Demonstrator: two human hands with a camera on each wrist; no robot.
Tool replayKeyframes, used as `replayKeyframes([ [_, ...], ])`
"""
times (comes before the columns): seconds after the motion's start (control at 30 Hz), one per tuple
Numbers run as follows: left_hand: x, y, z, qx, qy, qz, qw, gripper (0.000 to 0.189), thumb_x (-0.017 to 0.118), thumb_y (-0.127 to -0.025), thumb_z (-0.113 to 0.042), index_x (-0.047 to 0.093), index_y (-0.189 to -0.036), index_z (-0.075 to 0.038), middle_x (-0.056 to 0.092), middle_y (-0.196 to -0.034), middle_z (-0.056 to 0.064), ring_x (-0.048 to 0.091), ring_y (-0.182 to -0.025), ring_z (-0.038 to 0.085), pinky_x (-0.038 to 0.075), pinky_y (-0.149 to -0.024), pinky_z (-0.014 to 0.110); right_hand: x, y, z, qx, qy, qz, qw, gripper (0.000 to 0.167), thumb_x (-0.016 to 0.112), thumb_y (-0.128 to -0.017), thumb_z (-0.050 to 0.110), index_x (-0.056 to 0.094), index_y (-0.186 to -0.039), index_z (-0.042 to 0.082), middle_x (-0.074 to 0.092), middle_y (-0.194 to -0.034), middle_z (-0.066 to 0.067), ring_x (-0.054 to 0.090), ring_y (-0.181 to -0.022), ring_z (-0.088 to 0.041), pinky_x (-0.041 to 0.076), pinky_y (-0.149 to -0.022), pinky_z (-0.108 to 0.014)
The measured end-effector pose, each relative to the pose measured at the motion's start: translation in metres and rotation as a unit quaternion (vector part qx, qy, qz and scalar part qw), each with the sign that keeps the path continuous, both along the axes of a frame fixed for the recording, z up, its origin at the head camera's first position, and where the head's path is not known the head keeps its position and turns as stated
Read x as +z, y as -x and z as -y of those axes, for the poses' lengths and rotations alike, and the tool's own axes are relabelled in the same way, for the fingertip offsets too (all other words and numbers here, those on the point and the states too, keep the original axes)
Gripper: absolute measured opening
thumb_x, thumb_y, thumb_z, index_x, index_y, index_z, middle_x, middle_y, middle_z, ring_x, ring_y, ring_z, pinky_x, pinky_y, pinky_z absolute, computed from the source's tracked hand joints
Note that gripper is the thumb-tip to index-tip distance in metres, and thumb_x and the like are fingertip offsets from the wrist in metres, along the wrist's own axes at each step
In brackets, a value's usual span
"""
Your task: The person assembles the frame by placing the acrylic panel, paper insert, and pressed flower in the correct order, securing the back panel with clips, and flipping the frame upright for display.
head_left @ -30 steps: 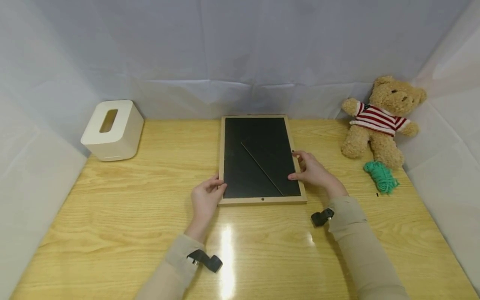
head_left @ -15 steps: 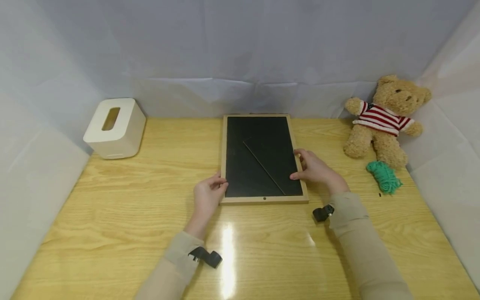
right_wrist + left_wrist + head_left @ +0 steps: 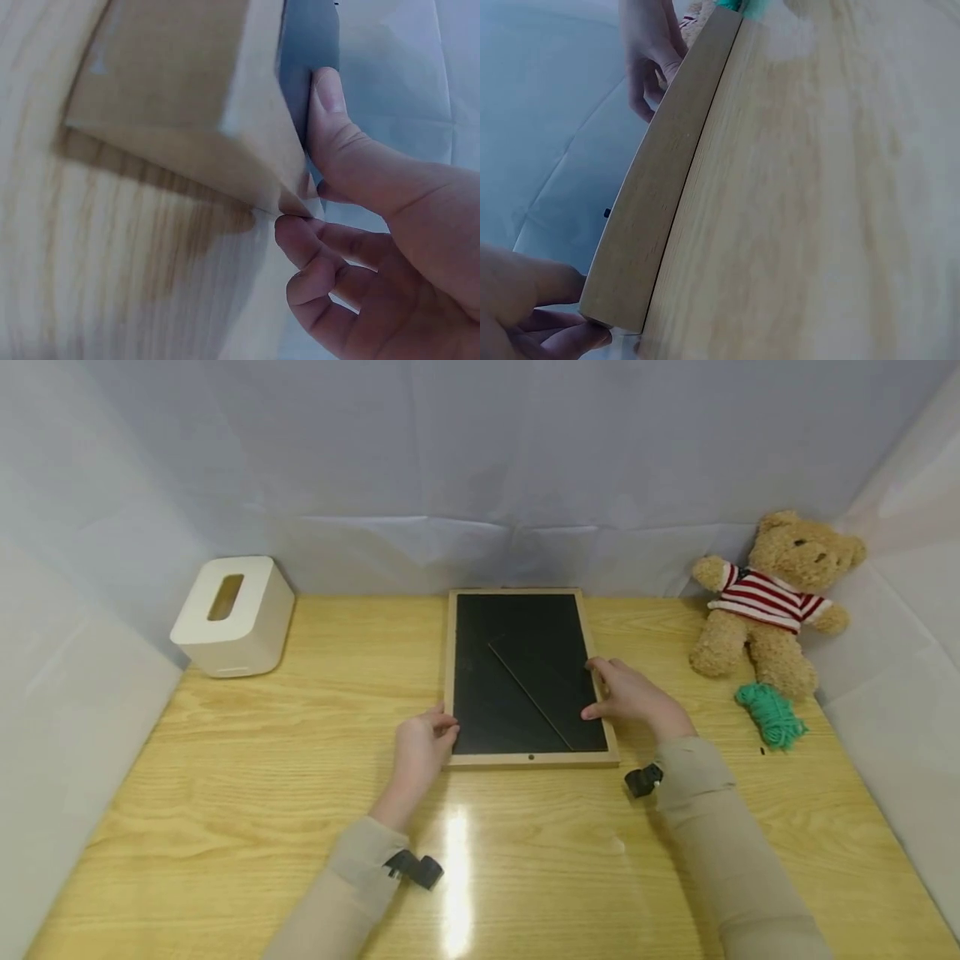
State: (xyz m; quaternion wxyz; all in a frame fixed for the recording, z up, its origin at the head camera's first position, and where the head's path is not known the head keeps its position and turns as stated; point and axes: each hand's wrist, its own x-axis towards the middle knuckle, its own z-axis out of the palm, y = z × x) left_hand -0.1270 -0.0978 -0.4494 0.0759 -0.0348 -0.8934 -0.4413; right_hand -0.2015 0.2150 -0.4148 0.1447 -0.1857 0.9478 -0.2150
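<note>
A wooden-framed blackboard (image 3: 517, 693) lies flat on the table, its long sides running away from me. A thin slanting line crosses its black surface, and a small dark dot marks the front of the frame. My left hand (image 3: 420, 752) pinches the left side of the frame near its front corner, thumb on top. On the right side, my right hand (image 3: 633, 697) grips the frame, its thumb (image 3: 328, 94) lying over the black surface and its other fingers at the outer edge. The frame's side wall (image 3: 660, 172) shows in the left wrist view.
A white tissue box (image 3: 236, 618) stands at the back left. At the back right, a teddy bear (image 3: 772, 602) in a striped sweater leans by the wall, with a green yarn bundle (image 3: 772, 716) in front. Pale cloth walls (image 3: 480, 460) enclose the table.
The head view has shifted slightly, carrying everything a little to the right. Both hands keep their hold on the blackboard, which stays put on the table.
</note>
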Motion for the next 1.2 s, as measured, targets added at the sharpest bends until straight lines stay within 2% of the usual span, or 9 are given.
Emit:
replayKeyframes([
  [0.13,0.003,-0.001,-0.001,-0.005,0.016,0.005,0.9999,0.007,0.067,-0.084,0.005,0.072,-0.09,0.005,0.055,-0.126,0.026,0.064,-0.102,0.033,0.056,-0.078,0.032,0.001,0.001,0.001,0.007,-0.012,-0.008,0.9999,0.079,0.078,-0.08,0.027,0.035,-0.14,-0.005,0.048,-0.123,-0.027,0.05,-0.107,-0.037,0.043,-0.091,-0.051],
  [0.53,0.008,-0.002,-0.002,-0.012,0.029,0.016,0.9994,0.009,0.066,-0.086,0.005,0.071,-0.092,0.005,0.052,-0.129,0.026,0.064,-0.102,0.033,0.057,-0.076,0.03,0.006,0.002,0.005,-0.002,-0.039,0.01,0.9992,0.08,0.076,-0.082,0.028,0.034,-0.142,-0.004,0.037,-0.139,-0.031,0.041,-0.125,-0.044,0.037,-0.101,-0.055],
  [0.67,0.008,-0.001,0.003,-0.02,0.027,0.027,0.9991,0.009,0.066,-0.087,0.002,0.072,-0.093,0.003,0.052,-0.129,0.025,0.066,-0.097,0.031,0.057,-0.069,0.028,0.004,0.001,0.006,-0.01,-0.036,0.017,0.9992,0.08,0.076,-0.082,0.028,0.033,-0.142,-0.004,0.037,-0.139,-0.031,0.04,-0.126,-0.043,0.036,-0.102,-0.054],
  [0.77,0.009,0.004,0.008,-0.03,0.028,0.027,0.9988,0.007,0.067,-0.087,-0.002,0.072,-0.09,0.002,0.062,-0.118,0.023,0.067,-0.091,0.028,0.057,-0.067,0.03,0.003,0.001,0.005,-0.018,-0.026,0.022,0.9992,0.081,0.077,-0.082,0.027,0.032,-0.142,-0.004,0.039,-0.137,-0.031,0.041,-0.125,-0.043,0.037,-0.102,-0.054],
  [0.87,0.013,0.018,0.014,-0.029,0.021,0.024,0.9991,0.009,0.068,-0.087,-0.006,0.071,-0.088,0.002,0.069,-0.099,0.018,0.067,-0.085,0.026,0.057,-0.069,0.034,0.002,0.0,0.005,-0.028,-0.014,0.026,0.9992,0.084,0.077,-0.081,0.026,0.029,-0.144,-0.003,0.038,-0.139,-0.03,0.04,-0.127,-0.042,0.036,-0.103,-0.053],
  [0.93,0.014,0.032,0.017,-0.025,0.014,0.021,0.9994,0.012,0.068,-0.087,-0.009,0.07,-0.091,0.002,0.07,-0.091,0.016,0.067,-0.085,0.027,0.056,-0.073,0.037,0.001,-0.001,0.004,-0.031,-0.005,0.028,0.9991,0.087,0.077,-0.081,0.026,0.025,-0.146,-0.002,0.036,-0.14,-0.031,0.038,-0.128,-0.042,0.035,-0.103,-0.054],
  [1.07,0.015,0.068,0.021,-0.034,0.003,0.01,0.9994,0.022,0.067,-0.088,-0.01,0.067,-0.103,0.005,0.067,-0.1,0.02,0.064,-0.093,0.031,0.054,-0.081,0.04,0.002,-0.002,0.003,-0.028,0.008,0.026,0.9993,0.091,0.076,-0.081,0.026,0.022,-0.15,0.002,0.037,-0.139,-0.03,0.04,-0.125,-0.042,0.037,-0.101,-0.055],
  [1.2,0.016,0.101,0.02,-0.045,0.043,0.006,0.998,0.03,0.067,-0.089,-0.013,0.064,-0.113,0.005,0.063,-0.113,0.022,0.059,-0.104,0.034,0.049,-0.091,0.043,0.002,-0.004,0.004,-0.016,0.002,0.02,0.9997,0.091,0.076,-0.081,0.027,0.023,-0.152,0.009,0.042,-0.131,-0.029,0.048,-0.113,-0.038,0.042,-0.093,-0.054],
])
